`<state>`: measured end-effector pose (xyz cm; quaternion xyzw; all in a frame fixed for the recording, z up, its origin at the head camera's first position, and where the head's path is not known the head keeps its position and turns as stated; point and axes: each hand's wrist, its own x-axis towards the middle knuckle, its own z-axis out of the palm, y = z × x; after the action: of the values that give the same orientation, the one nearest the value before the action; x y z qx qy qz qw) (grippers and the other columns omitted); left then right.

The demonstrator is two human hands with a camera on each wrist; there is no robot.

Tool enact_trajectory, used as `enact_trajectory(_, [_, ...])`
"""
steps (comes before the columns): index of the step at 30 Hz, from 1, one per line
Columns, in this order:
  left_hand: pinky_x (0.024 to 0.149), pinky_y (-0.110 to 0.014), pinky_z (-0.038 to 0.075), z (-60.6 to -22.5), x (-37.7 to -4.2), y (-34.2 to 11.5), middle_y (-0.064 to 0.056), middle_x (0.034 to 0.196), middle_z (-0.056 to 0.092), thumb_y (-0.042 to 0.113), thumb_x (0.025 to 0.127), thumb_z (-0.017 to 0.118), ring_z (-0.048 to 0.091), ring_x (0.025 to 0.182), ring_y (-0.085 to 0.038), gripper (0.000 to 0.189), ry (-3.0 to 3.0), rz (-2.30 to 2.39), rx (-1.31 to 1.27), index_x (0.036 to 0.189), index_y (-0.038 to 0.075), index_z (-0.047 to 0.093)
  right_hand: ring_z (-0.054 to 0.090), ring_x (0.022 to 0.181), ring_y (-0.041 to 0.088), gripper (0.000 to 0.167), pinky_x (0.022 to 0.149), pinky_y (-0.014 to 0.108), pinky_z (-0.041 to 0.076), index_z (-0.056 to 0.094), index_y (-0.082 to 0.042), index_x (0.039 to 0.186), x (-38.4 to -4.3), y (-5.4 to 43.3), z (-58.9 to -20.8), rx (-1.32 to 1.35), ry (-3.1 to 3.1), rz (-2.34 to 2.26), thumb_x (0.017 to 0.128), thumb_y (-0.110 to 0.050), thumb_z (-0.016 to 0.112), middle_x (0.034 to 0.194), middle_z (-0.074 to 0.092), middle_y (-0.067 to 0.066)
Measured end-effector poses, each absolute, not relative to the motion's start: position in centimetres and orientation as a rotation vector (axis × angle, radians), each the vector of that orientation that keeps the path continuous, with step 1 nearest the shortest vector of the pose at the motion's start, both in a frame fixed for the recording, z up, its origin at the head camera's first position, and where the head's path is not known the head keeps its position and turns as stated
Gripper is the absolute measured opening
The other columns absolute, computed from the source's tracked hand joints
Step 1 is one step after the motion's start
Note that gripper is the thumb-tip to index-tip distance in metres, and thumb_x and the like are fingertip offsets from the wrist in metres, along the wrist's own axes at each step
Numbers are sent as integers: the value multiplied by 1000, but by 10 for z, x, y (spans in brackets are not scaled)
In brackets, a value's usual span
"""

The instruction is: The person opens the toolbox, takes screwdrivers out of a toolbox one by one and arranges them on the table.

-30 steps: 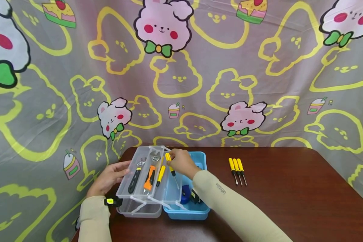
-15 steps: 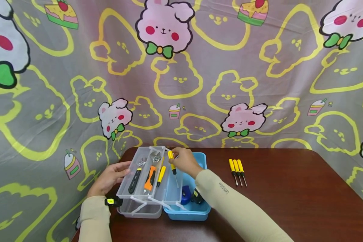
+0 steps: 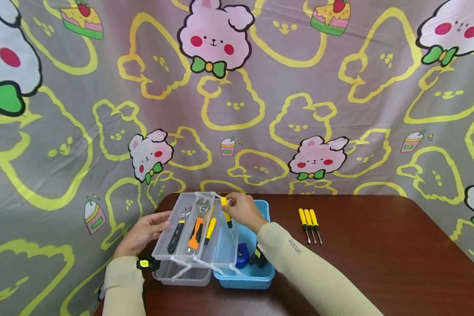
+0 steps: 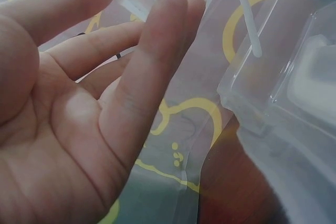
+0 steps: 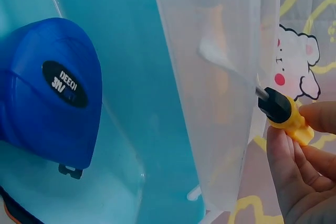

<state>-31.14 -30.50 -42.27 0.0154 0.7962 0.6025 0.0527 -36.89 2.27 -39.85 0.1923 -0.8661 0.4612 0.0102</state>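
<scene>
Right fingers (image 5: 285, 171) pinch screwdriver (image 5: 277, 108); left hand (image 3: 141, 231) spread, perhaps touching tray (image 3: 180, 203); brown table (image 3: 371, 254), cartoon-print curtain (image 3: 280, 96).

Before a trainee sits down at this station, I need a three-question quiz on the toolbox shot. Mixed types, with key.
1. Count: how many loose screwdrivers lie on the brown tabletop, right of the toolbox?
2. True or false: the right hand holds a yellow-handled screwdriver.
3. Fill in the blank: the blue tape measure lies in the ____.

Key
1. Three.
2. True.
3. Blue toolbox base.
</scene>
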Motion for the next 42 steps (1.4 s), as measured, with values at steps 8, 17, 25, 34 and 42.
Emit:
enact_trajectory(8, [84,-43,54,-423,-310,-305,-20,133,56,23,95,65,63,104,-30,56,2403,1838,47,143,2,47,64,68,17,42,57,31,51,62,-9,128,-370,27,-397,575,-2681,1496,92,-29,69,87,61,-1])
enact_trajectory(17, [85,-43,53,-424,-310,-306,-20,133,55,23,95,65,63,104,-30,56,2410,1833,33,143,2,47,67,74,27,41,58,32,51,62,-8,127,-372,31,-385,557,-2665,1553,93,-28,68,86,62,3])
enact_trajectory(25, [85,-43,53,-424,-308,-307,-19,134,55,28,94,66,62,106,-30,59,2425,1804,31,144,4,46,63,67,14,40,57,32,50,63,-10,126,-373,40,-378,547,-2649,1506,92,-30,69,83,63,-1])
enact_trajectory(34, [85,-43,53,-424,-310,-305,-21,133,55,24,95,65,63,104,-30,56,2424,1825,47,143,2,47,63,67,21,40,54,32,48,61,-9,128,-380,53,-372,556,-2654,1492,93,-29,67,85,63,1])
enact_trajectory(42, [85,-42,53,-424,-311,-304,-21,133,55,24,95,66,63,104,-30,57,2420,1830,40,143,2,46,67,75,21,45,61,33,53,60,-8,130,-384,66,-366,526,-2655,1509,92,-30,68,92,63,1])
